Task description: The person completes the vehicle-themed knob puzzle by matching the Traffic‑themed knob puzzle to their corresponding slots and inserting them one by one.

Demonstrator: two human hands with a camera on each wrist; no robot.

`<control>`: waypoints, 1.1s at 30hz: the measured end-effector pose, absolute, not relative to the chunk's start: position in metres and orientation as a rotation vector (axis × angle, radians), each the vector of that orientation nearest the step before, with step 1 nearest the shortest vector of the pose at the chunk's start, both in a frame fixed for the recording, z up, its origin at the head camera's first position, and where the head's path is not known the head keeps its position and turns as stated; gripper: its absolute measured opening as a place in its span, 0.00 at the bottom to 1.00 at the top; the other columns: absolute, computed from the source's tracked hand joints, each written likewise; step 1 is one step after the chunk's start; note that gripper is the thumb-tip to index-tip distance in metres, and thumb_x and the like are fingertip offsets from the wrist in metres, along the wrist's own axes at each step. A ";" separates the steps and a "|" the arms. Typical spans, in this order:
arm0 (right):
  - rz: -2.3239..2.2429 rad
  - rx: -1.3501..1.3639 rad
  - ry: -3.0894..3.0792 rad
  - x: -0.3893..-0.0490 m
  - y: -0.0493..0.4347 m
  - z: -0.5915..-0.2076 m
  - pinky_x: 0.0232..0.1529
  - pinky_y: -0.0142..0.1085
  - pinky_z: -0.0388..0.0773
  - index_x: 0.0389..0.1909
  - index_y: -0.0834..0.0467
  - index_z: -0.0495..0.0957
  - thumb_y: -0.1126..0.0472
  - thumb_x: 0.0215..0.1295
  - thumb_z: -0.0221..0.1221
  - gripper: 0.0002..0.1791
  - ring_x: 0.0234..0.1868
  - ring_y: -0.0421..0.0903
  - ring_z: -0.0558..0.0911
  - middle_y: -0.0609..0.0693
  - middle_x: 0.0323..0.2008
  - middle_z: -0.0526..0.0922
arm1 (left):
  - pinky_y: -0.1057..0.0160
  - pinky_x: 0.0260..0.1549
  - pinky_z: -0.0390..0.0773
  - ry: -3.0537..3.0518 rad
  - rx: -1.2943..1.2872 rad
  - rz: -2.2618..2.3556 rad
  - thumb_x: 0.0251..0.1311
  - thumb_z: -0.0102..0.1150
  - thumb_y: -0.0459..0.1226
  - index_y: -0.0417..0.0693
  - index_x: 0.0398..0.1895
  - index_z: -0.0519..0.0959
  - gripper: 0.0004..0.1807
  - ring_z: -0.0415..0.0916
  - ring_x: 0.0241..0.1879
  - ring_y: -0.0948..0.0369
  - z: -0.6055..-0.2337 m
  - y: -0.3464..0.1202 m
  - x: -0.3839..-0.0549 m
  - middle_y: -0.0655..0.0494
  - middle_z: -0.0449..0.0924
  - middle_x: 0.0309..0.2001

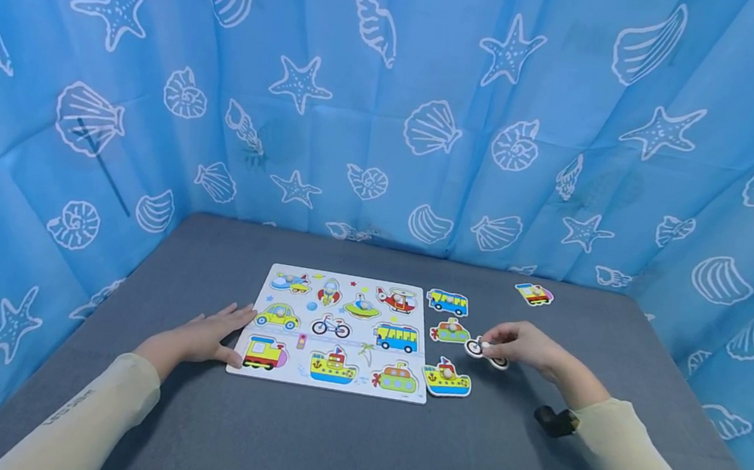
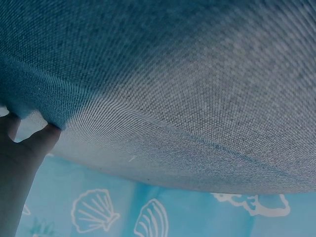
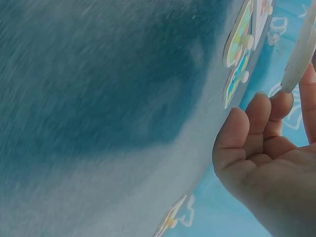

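My left hand (image 1: 208, 332) rests at the left edge of a white peg puzzle board (image 1: 366, 328), fingers spread and thumb at its lower left corner. In the left wrist view, only part of that hand (image 2: 24, 153) shows. My right hand (image 1: 526, 347) pinches a bicycle puzzle piece (image 1: 474, 347) just right of the board. From the right wrist, the piece (image 3: 298, 59) appears edge-on at the fingertips. Knobbed pieces such as the rocket (image 1: 328, 291) and helicopter (image 1: 400, 300) sit in the board. A printed bicycle (image 1: 331, 327) without a knob shows mid-board.
Right of the board lie a bus piece (image 1: 448, 302), a submarine piece (image 1: 450, 330) and a boat piece (image 1: 447, 379), which meets the board's edge. A train piece (image 1: 534, 294) lies farther back at the right. Blue curtains (image 1: 393, 97) border the grey table (image 1: 325, 446).
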State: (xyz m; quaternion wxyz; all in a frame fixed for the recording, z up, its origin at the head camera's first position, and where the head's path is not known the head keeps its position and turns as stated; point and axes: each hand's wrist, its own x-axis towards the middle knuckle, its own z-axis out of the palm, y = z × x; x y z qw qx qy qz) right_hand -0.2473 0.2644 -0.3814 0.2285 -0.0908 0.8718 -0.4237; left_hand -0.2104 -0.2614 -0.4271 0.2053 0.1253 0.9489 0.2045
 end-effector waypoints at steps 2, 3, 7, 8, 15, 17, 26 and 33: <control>-1.165 -0.247 2.399 -0.248 0.260 -0.381 0.38 0.41 0.73 0.46 0.68 0.80 0.62 0.64 0.63 0.14 0.37 0.47 0.73 0.51 0.36 0.78 | 0.30 0.63 0.39 2.643 0.350 0.572 0.48 0.69 0.59 0.43 0.77 0.49 0.59 0.36 0.74 0.38 -0.427 -0.261 -0.211 0.37 0.46 0.75; -1.163 -0.248 2.399 -0.248 0.258 -0.381 0.38 0.41 0.72 0.46 0.68 0.80 0.62 0.64 0.63 0.14 0.37 0.47 0.73 0.51 0.36 0.78 | 0.29 0.63 0.39 2.643 0.350 0.574 0.48 0.69 0.59 0.43 0.77 0.49 0.59 0.36 0.74 0.38 -0.427 -0.262 -0.211 0.37 0.46 0.75; -1.152 -0.237 2.403 -0.250 0.251 -0.382 0.39 0.41 0.72 0.46 0.66 0.80 0.60 0.64 0.64 0.15 0.38 0.47 0.73 0.50 0.36 0.78 | 0.30 0.63 0.38 2.641 0.350 0.579 0.48 0.69 0.59 0.43 0.77 0.49 0.59 0.36 0.74 0.39 -0.427 -0.262 -0.211 0.38 0.46 0.75; -1.153 -0.230 2.403 -0.251 0.249 -0.383 0.40 0.41 0.72 0.46 0.65 0.81 0.59 0.64 0.64 0.15 0.38 0.48 0.73 0.51 0.36 0.79 | 0.30 0.63 0.38 2.641 0.349 0.579 0.48 0.69 0.59 0.43 0.77 0.49 0.59 0.36 0.74 0.39 -0.427 -0.262 -0.211 0.38 0.46 0.75; -1.150 -0.246 2.402 -0.254 0.239 -0.386 0.40 0.40 0.72 0.44 0.64 0.81 0.59 0.63 0.65 0.14 0.38 0.48 0.73 0.50 0.36 0.79 | 0.30 0.64 0.38 2.635 0.345 0.567 0.48 0.68 0.60 0.44 0.77 0.49 0.59 0.36 0.74 0.39 -0.427 -0.262 -0.212 0.38 0.46 0.75; -1.149 -0.251 2.400 -0.253 0.235 -0.387 0.39 0.41 0.72 0.45 0.64 0.81 0.60 0.63 0.65 0.14 0.38 0.48 0.73 0.50 0.36 0.78 | 0.30 0.64 0.38 2.632 0.342 0.570 0.48 0.68 0.60 0.44 0.77 0.49 0.59 0.36 0.74 0.39 -0.426 -0.262 -0.212 0.38 0.46 0.75; -1.175 -0.252 2.374 -0.254 0.218 -0.387 0.41 0.40 0.72 0.43 0.63 0.81 0.60 0.63 0.65 0.12 0.39 0.48 0.72 0.50 0.35 0.78 | 0.30 0.64 0.38 2.631 0.341 0.572 0.49 0.68 0.60 0.44 0.77 0.49 0.59 0.36 0.74 0.39 -0.424 -0.261 -0.211 0.39 0.46 0.75; -1.175 -0.270 2.379 -0.256 0.207 -0.388 0.41 0.40 0.72 0.43 0.63 0.82 0.60 0.63 0.65 0.12 0.40 0.49 0.72 0.52 0.37 0.78 | 0.30 0.64 0.38 2.638 0.352 0.566 0.49 0.67 0.59 0.44 0.77 0.49 0.58 0.36 0.74 0.39 -0.423 -0.261 -0.210 0.39 0.45 0.75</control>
